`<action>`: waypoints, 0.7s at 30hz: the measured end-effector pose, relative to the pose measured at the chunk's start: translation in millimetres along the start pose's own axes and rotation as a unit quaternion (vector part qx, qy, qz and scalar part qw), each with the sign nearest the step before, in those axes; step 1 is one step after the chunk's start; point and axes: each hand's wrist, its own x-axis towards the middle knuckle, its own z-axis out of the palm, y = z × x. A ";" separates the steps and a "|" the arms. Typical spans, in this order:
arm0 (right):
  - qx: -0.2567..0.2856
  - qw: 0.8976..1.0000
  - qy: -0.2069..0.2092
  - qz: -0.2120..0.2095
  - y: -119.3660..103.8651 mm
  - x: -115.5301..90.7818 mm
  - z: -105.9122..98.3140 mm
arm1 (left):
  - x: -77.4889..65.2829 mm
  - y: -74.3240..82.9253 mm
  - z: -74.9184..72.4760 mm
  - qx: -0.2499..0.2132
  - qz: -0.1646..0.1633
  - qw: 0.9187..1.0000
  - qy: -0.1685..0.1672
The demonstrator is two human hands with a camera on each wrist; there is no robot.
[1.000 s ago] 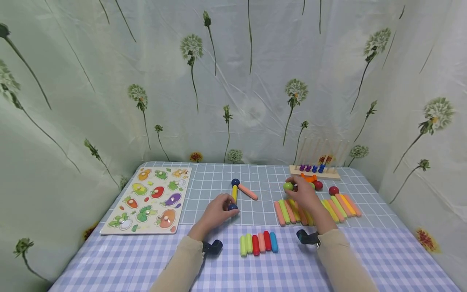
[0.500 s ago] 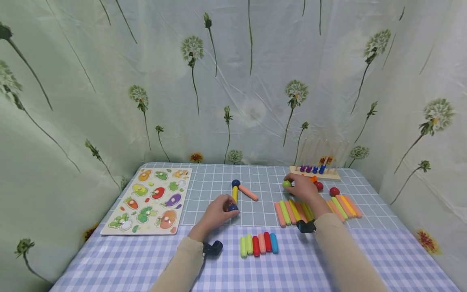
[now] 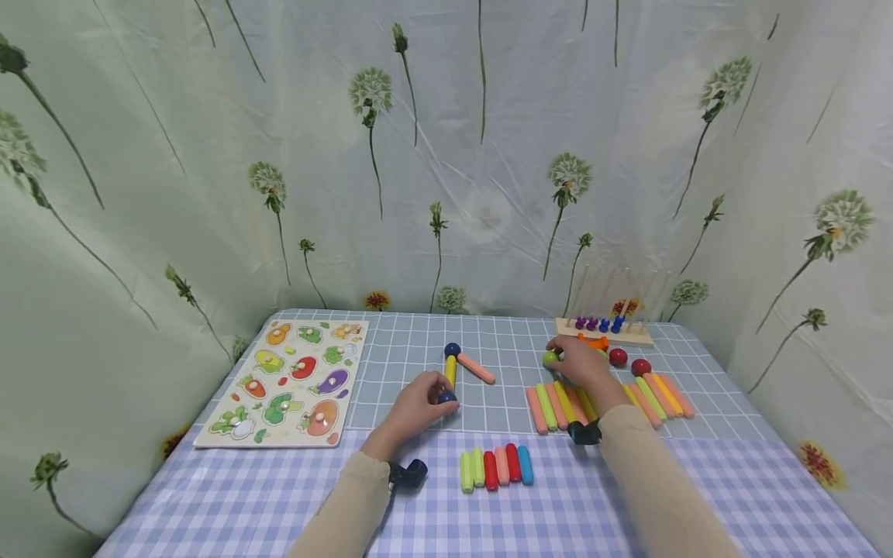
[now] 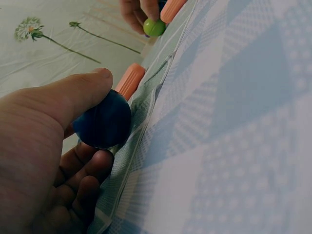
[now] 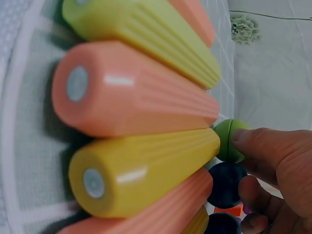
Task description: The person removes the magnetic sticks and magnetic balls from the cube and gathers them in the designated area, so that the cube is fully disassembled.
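In the head view my left hand (image 3: 416, 407) grips a dark blue ball (image 4: 105, 122) at the near end of a yellow rod (image 3: 450, 373). A second blue ball (image 3: 452, 349) sits at that rod's far end, where a pink rod (image 3: 477, 368) angles off to the right. Further right, my right hand (image 3: 582, 363) pinches a green ball (image 5: 225, 140), thumb over its side. Two dark balls (image 5: 228, 184) lie below its fingers in the right wrist view, close to the ends of a row of coloured rods (image 3: 549, 406).
Red balls (image 3: 618, 357) and an orange piece (image 3: 594, 342) lie behind the right hand, before a wooden peg rack (image 3: 635, 335). Several short rods (image 3: 491, 470) lie at the front middle. A vegetable puzzle board (image 3: 282, 384) lies at left. A curtain (image 3: 446, 155) hangs behind.
My right hand, with the green ball, has shifted slightly and dipped a little since half a second ago. One red ball beside it has moved slightly right. My left hand keeps its place.
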 end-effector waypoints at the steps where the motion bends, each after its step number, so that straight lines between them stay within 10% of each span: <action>1: -0.001 1.000 0.001 -0.002 -0.3 -0.2 -0.2 | 0.0 0.0 0.0 0.000 0.000 1.000 0.000; 13: -0.013 0.998 0.029 -0.062 -36.2 -14.0 -1.6 | -1.3 1.4 -1.2 0.002 0.001 1.000 0.000; 21: 0.013 0.995 -0.033 -0.089 -71.8 -13.3 14.4 | -0.8 0.9 -1.4 -0.001 0.001 1.000 0.000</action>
